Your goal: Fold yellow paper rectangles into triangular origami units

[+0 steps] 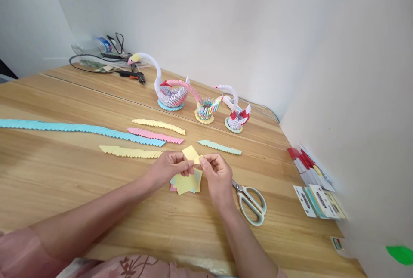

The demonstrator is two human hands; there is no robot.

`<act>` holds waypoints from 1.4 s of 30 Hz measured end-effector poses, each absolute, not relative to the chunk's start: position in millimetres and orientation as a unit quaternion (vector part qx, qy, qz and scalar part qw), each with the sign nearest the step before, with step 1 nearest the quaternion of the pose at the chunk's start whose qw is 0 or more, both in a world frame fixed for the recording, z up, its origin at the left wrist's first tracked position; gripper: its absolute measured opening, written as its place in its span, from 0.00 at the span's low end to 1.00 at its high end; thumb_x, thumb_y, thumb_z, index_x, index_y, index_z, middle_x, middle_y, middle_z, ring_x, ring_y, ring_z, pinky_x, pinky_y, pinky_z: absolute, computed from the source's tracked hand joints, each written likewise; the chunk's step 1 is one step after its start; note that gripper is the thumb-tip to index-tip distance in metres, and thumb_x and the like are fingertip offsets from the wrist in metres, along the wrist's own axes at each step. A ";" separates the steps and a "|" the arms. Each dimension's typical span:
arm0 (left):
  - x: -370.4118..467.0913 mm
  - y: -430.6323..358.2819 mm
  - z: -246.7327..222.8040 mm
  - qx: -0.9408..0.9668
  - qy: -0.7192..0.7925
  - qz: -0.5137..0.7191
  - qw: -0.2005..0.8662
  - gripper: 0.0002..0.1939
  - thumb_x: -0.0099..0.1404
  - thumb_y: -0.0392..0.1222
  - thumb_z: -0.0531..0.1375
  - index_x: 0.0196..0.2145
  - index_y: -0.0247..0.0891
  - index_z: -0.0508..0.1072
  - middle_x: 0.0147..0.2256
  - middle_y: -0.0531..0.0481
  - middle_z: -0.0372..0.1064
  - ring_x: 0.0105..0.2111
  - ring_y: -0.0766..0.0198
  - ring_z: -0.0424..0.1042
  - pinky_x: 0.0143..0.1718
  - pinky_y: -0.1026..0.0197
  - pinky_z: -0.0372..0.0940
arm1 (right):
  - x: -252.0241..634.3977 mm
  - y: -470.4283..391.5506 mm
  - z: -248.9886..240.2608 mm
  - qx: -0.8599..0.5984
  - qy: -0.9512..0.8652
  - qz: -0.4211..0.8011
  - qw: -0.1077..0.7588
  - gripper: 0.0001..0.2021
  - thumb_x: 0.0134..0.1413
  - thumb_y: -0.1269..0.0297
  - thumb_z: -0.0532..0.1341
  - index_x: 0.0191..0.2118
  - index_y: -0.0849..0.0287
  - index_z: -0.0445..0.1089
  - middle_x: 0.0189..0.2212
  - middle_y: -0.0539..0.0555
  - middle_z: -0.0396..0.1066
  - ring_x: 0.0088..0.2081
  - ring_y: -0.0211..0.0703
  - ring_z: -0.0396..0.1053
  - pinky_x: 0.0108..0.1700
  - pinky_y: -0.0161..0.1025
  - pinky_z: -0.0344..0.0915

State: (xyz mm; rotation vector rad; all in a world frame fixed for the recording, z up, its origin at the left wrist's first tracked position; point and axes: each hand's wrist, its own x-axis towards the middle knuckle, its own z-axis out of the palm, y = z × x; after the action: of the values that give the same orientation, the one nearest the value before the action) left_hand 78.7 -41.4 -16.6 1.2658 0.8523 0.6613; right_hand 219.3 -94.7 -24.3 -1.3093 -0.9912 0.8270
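Note:
Between my two hands is a small yellow paper piece (190,153), partly folded. My left hand (172,165) pinches its left side, and my right hand (217,172) grips its right edge between thumb and finger. Below them on the table lies a loose stack of square paper sheets (186,184), yellow on top with green and pink corners showing. Scissors (253,205) with pale green and white handles rest just right of my right wrist, their blades partly hidden behind it.
Rows of folded paper lie ahead: blue (80,128), pink (156,136), yellow (158,125) and green (219,146). Three paper swans, including a white one (172,95), stand near the wall. A glue gun (132,75) sits back left; paper packs (319,201) lie right.

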 end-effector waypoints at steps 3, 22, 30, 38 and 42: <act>76.7 -36.9 -19.4 0.557 0.363 0.312 0.678 0.12 0.53 0.45 0.62 0.21 0.33 0.71 0.22 0.52 0.70 0.23 0.70 0.64 0.27 0.68 0.61 | 221.3 -92.7 -27.6 -0.546 -0.418 0.404 0.604 0.09 0.48 0.60 0.64 0.33 0.60 0.69 0.28 0.50 0.71 0.31 0.38 0.68 0.37 0.37 0.66; 78.1 -32.1 -21.3 0.571 0.336 0.265 0.701 0.09 0.52 0.43 0.64 0.24 0.33 0.71 0.20 0.55 0.68 0.21 0.71 0.65 0.26 0.68 0.61 | 235.8 -93.6 -20.5 -0.557 -0.488 0.418 0.527 0.08 0.48 0.61 0.62 0.34 0.59 0.71 0.27 0.49 0.70 0.28 0.37 0.65 0.32 0.34 0.63; 78.1 -28.9 -22.1 0.565 0.341 0.283 0.696 0.11 0.53 0.45 0.62 0.26 0.32 0.75 0.22 0.52 0.71 0.21 0.70 0.66 0.25 0.67 0.63 | 234.3 -91.2 -24.6 -0.552 -0.475 0.411 0.548 0.09 0.48 0.61 0.63 0.34 0.59 0.71 0.27 0.49 0.71 0.29 0.37 0.66 0.33 0.35 0.65; 77.9 -33.1 -17.5 0.593 0.369 0.312 0.643 0.08 0.51 0.41 0.61 0.21 0.32 0.72 0.17 0.53 0.67 0.19 0.70 0.64 0.23 0.67 0.59 | 237.2 -91.2 -22.4 -0.572 -0.562 0.303 0.515 0.06 0.52 0.62 0.61 0.34 0.58 0.71 0.30 0.51 0.72 0.31 0.39 0.68 0.35 0.37 0.65; 76.6 -35.1 -11.3 0.555 0.369 0.326 0.671 0.06 0.49 0.38 0.60 0.19 0.32 0.71 0.16 0.53 0.67 0.18 0.70 0.65 0.22 0.67 0.59 | 238.4 -92.7 -18.9 -0.552 -0.662 0.151 0.484 0.05 0.55 0.66 0.58 0.33 0.55 0.72 0.29 0.51 0.71 0.32 0.41 0.67 0.36 0.39 0.64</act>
State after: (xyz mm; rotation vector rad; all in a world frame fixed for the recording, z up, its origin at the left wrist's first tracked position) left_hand 76.6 -35.1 -11.3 1.2509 0.8304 0.7345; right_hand 238.4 -92.7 -18.9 -1.3452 -1.6114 0.3669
